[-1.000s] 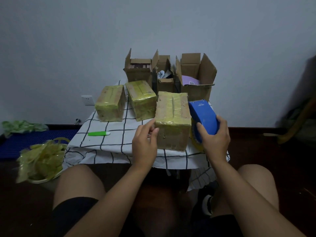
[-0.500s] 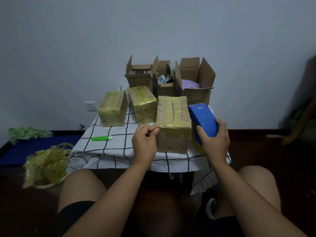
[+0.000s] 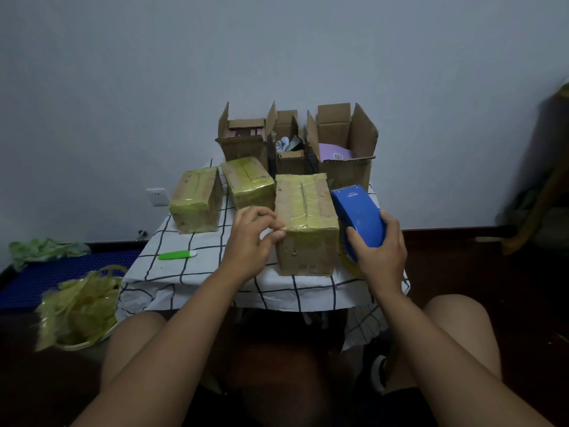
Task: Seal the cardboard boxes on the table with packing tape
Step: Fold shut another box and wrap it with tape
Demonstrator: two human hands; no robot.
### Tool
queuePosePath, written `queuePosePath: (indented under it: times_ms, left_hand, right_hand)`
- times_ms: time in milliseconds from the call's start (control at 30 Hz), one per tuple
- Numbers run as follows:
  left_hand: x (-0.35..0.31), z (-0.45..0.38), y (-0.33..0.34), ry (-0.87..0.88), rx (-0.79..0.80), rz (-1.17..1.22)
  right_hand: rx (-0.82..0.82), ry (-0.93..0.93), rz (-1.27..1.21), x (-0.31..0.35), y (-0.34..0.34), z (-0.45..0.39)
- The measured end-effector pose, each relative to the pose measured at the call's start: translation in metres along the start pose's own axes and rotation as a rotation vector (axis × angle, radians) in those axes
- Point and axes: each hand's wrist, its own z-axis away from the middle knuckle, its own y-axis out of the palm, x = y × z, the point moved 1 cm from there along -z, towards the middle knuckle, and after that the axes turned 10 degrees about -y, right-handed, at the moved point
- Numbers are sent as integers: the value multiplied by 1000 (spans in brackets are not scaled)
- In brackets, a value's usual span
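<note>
The near box (image 3: 303,223) sits at the front edge of the desk (image 3: 197,269), closed, its top and upper front edge already covered with yellowish tape. The left hand (image 3: 251,241) is at the box's upper left front corner, thumb and fingers pinched together on what looks like the tape edge there; whether it holds a loose end or just presses it down is hard to tell. The right hand (image 3: 380,251) has its grip wrapped around the blue tape dispenser (image 3: 358,217), which rests just beside the box's right side, with the tape roll (image 3: 346,257) showing below it.

To do this step well, I would keep the left fingers pressing the tape flat against the corner while the dispenser pulls taut around the right side, so the band lies without wrinkles. The box is light-looking and may slide, so it needs steadying.

Behind it, two more taped boxes (image 3: 197,204) (image 3: 249,181) lie on the checked cloth, and three open boxes (image 3: 243,140) (image 3: 289,149) (image 3: 343,149) stand at the back, not yet sealed. A green cutter (image 3: 177,256) lies to the left. On the floor, a basket (image 3: 77,312) holds crumpled tape scraps.
</note>
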Motion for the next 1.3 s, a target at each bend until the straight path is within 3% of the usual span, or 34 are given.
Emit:
queuePosePath:
  times_ms: [200, 433, 700, 800, 967, 1300]
  left_hand:
    - [-13, -10, -8, 97, 79, -86]
    - [-21, -11, 4, 217, 24, -208]
    - [-39, -10, 13, 283, 83, -266]
    - [-42, -11, 25, 320, 19, -285]
    - [-39, -11, 26, 345, -12, -351]
    - [-71, -16, 46, 306, 92, -326]
  right_hand:
    - [-6, 14, -7, 0, 0, 0]
    - [-1, 10, -20, -2, 0, 1]
    - [0, 21, -19, -2, -2, 2]
    - [1, 22, -14, -2, -3, 3]
    - [-2, 26, -16, -2, -4, 3]
    - [-19, 20, -18, -6, -3, 4]
